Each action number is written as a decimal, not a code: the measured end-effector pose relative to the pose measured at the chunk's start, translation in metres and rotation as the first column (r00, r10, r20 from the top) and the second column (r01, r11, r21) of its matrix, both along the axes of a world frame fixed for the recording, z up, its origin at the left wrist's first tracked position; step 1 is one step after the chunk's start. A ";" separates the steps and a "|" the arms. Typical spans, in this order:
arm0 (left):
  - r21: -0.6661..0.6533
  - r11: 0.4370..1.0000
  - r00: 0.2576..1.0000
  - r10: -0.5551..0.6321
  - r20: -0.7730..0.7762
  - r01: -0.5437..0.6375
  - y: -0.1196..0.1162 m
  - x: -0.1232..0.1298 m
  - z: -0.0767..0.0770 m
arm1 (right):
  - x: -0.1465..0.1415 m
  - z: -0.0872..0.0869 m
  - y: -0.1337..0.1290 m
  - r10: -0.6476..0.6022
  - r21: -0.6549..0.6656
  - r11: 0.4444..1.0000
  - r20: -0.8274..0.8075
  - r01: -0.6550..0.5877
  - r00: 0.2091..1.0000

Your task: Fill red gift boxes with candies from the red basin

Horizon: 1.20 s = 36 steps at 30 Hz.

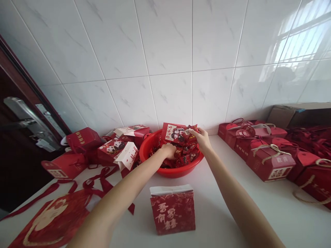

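Note:
A red plastic basin (172, 173) stands near the wall, filled with small red wrapped candies (190, 157). My left hand (169, 151) reaches down among them; its fingers curl inward, and what they grip is hidden. At the basin's right side my right hand (203, 138) pinches red-wrapped candies (191, 132) over the heap. Between the hands, a red and cream box with a cartoon couple (173, 133) rests at the back of the basin. Nearer to me an upright red gift box (173, 213) with a white top and pale lettering stands on the white table (207, 203).
Folded red gift boxes (111, 150) and dark red ribbons (103, 182) crowd the left, with a red bag (49, 220) in front. Rope-handled gift boxes (274, 162) line the right, beside a cardboard box (302, 112) of red material. A tiled wall (170, 100) closes the back.

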<state>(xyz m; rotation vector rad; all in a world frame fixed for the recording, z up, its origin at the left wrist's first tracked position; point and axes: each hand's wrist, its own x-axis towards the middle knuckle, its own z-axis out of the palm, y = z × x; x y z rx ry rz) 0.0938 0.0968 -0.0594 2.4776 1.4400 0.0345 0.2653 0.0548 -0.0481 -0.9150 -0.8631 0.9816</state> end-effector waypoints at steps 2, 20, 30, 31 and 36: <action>0.008 0.999 0.999 -0.031 0.013 0.031 -0.004 0.001 0.001 | -0.001 0.001 0.000 -0.007 0.003 1.000 -0.001 0.007 1.000; 0.065 0.914 0.834 -0.334 -0.440 0.400 0.008 0.039 -0.001 | 0.001 -0.001 0.002 -0.033 0.018 0.999 0.029 0.033 0.999; 0.017 0.949 0.862 -0.280 -0.423 0.316 -0.001 0.036 0.012 | 0.000 -0.003 0.002 -0.016 0.013 1.000 0.030 0.016 0.999; 0.015 0.948 0.870 -0.285 -0.403 0.318 0.000 0.034 0.011 | 0.000 -0.003 0.002 -0.013 0.013 1.000 0.026 0.013 1.000; -0.003 0.944 0.895 -0.315 -0.315 0.331 0.004 0.027 0.006 | 0.000 -0.002 0.001 -0.010 0.017 1.000 0.041 0.009 0.999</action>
